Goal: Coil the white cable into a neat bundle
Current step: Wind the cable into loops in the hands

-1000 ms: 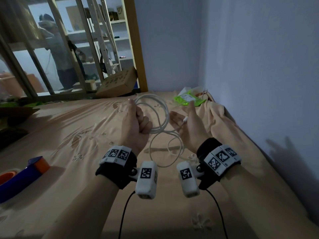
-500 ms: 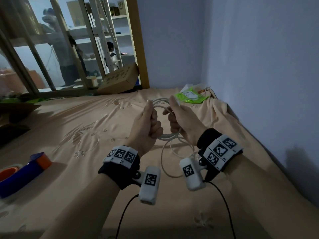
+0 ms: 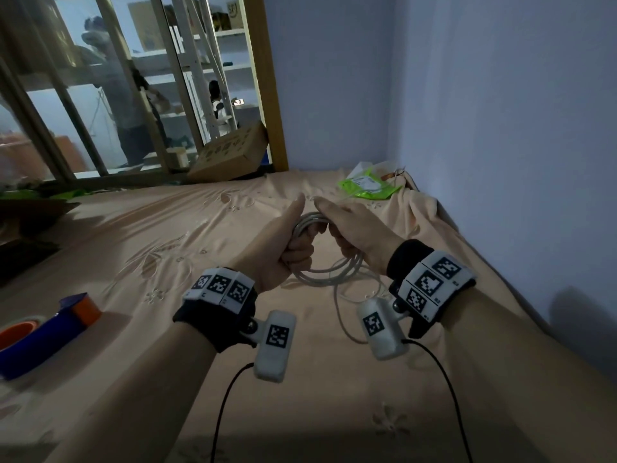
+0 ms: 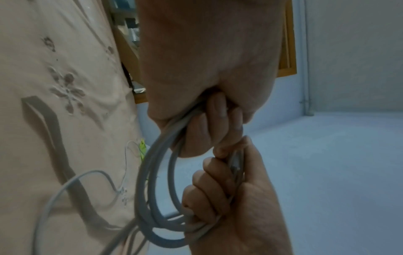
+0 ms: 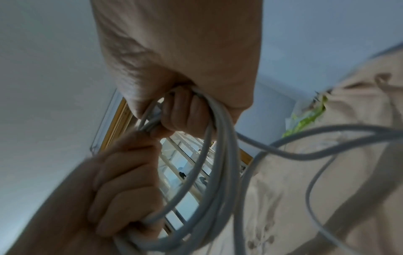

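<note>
- Left hand [image 3: 283, 243]: fist closed round the white cable [image 3: 329, 272], thumb up and extended. Left wrist view confirms it, fingers [image 4: 214, 120] curled over several strands gathered in the palm.
- Right hand [image 3: 357, 233]: just right of the left hand, knuckles nearly touching it. Fingers [image 5: 181, 112] wrapped round the same bundle of loops on its opposite side; right wrist view shows the strands passing under the curled fingers.
- White cable: several turns stacked into a rough ring held between both hands, above the bedsheet [image 3: 167, 262]. The ring hangs below the two fists, toward the wrists.
- Loose remainder of the cable trails from the ring down onto the sheet beneath the right wrist, lying there in a slack open loop [image 3: 347, 312].
- Cable end or plug: cannot tell which hand has it; strands in the fists are blurred.
- Green packet [image 3: 367, 188]: on the sheet beyond the right hand, near the wall corner, well apart from the cable.
- Tape roll [image 3: 23, 332]: orange core, on the sheet well to the left of the left forearm, next to a blue dispenser [image 3: 50, 335].
- Cardboard box [image 3: 230, 155]: leaning at the far edge of the bed, beyond the left hand.
</note>
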`<state>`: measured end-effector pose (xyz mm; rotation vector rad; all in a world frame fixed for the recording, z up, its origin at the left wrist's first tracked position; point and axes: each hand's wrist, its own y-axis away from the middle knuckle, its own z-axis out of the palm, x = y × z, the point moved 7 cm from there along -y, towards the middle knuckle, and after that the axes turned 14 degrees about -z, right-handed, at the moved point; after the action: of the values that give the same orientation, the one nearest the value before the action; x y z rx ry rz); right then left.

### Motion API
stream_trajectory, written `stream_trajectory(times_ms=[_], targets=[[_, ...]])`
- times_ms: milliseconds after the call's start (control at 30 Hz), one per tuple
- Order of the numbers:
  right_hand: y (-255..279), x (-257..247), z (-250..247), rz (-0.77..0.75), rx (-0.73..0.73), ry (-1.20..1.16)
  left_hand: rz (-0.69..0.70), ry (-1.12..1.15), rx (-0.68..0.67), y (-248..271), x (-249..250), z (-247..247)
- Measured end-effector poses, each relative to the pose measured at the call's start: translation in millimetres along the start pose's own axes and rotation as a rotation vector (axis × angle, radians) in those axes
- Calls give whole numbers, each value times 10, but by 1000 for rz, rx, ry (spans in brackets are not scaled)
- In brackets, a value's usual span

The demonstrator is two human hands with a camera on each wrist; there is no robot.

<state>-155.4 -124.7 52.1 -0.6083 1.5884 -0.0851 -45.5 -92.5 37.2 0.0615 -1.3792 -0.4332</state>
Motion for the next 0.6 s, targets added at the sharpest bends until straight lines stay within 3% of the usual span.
stream_trajectory(times_ms=[267,600], targets=[[47,67,-68,100,172,-440,90,235,-46,-14,-17,20],[10,14,-94,24,120,-482,235,168,-164,50,-2,97]])
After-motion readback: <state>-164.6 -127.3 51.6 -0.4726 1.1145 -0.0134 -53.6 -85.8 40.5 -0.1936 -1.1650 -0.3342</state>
